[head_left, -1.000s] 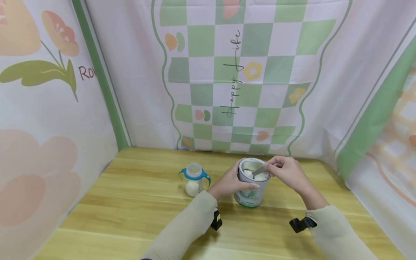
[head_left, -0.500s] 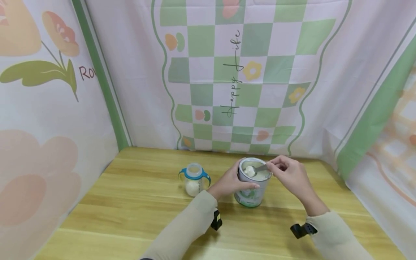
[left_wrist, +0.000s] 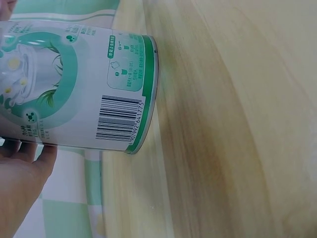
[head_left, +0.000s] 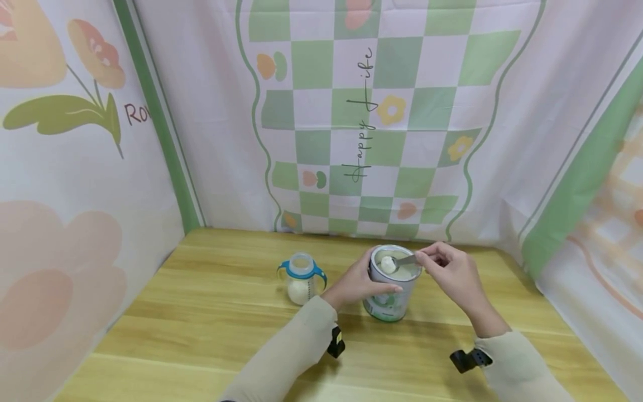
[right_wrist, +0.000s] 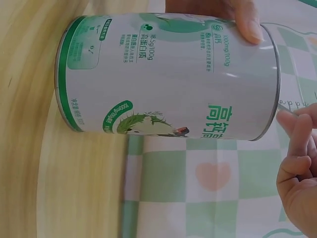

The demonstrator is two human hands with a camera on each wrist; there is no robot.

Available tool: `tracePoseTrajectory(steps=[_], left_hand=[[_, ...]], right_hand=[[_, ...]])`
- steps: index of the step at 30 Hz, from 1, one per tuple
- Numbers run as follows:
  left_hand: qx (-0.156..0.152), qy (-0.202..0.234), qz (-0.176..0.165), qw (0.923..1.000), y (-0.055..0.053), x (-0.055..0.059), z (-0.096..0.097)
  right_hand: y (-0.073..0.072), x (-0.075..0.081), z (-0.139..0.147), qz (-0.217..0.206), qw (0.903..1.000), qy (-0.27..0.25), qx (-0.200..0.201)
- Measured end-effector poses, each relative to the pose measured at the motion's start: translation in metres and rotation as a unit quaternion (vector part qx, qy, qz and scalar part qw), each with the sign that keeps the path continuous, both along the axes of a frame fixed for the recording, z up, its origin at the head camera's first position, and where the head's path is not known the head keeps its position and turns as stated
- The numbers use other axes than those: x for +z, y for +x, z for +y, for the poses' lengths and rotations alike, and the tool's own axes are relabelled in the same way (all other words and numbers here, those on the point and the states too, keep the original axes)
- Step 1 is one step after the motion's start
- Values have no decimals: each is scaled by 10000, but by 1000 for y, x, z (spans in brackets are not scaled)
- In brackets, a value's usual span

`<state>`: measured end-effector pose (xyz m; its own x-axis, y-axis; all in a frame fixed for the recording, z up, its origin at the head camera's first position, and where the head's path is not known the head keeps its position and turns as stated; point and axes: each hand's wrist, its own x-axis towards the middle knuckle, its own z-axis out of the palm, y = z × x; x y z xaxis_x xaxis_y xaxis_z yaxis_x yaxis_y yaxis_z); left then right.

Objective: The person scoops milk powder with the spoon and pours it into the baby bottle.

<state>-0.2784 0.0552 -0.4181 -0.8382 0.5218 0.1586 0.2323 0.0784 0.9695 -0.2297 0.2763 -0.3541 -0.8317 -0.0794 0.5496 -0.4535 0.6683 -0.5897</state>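
An uncovered milk powder can (head_left: 389, 298), white with green print, stands upright on the wooden table. My left hand (head_left: 358, 282) grips its side, thumb across the front and fingers round the back. Between thumb and fingers my right hand (head_left: 454, 273) pinches the handle of a metal spoon (head_left: 406, 260). A heap of pale powder (head_left: 388, 264) sits on the spoon's bowl, at the can's mouth. The right wrist view shows the can (right_wrist: 173, 79) on its label side, with the pinching fingers (right_wrist: 299, 134) by the rim. Most of the spoon is hidden there.
Left of the can stands a baby bottle (head_left: 300, 287) with blue handles, no lid on, pale contents in the lower part. A printed curtain (head_left: 351, 212) hangs along the table's far edge, and another (head_left: 85, 251) along its left side.
The spoon, dipped in the powder a second ago, has come up with a heap on it and lies flatter. My right hand has shifted slightly right; the left keeps its grip.
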Motion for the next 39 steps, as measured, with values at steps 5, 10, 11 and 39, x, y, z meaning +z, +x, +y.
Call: tracePoseTrajectory(steps=[5,10,11,39], left_hand=[[12,-20,5,10000,2,0,0],[55,-44,6,10000,2,0,0],[71,-57,-5,10000,2,0,0],[204,-161,-121,9996,2,5,1]], right_hand=[[1,-4,2,7,9997,-228,-67],[0,-7,4,19,9993,-325,-169],[0,-7,4,9,9993,-338,-188],[-6,-2,8,-1668,9364,-3062,400]])
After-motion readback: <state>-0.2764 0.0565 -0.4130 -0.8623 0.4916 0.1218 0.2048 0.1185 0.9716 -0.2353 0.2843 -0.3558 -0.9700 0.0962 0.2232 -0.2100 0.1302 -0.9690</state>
